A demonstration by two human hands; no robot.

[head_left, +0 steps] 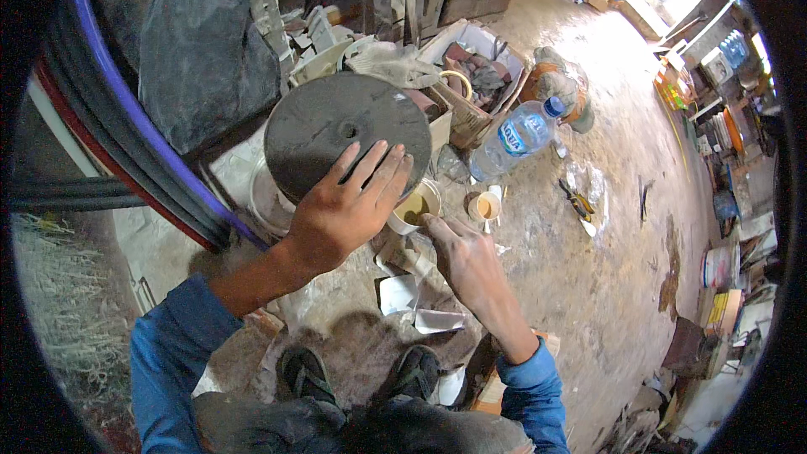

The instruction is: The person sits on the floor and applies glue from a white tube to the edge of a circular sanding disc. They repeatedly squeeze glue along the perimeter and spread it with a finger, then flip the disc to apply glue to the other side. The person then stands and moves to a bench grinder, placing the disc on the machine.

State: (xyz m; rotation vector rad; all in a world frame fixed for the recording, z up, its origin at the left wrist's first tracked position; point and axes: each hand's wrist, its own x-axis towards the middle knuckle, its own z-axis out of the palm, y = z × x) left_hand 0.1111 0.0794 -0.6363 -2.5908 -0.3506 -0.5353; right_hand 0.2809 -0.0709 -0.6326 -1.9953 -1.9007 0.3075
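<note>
A thick dark grey disc [315, 130] with a small centre hole lies at mid-left, over a pale round container [267, 202] that it partly hides. My left hand [340, 223] rests flat on its near side, fingers spread. Just right of the disc is a white cup [433, 193] with brownish liquid or paste inside. My right hand [471, 261] is closed, its fingertips at the cup's near rim; what they pinch is hidden. Beside it stands a smaller cup [485, 206] with tan contents and a thin white stick next to it.
A clear water bottle [514, 141] with a blue cap stands behind the cups. Pliers [578, 202] lie on the floor to the right. A box of scraps [479, 76] and a grey glove [391, 63] are behind the disc. Thick hoses [147, 130] curve along the left.
</note>
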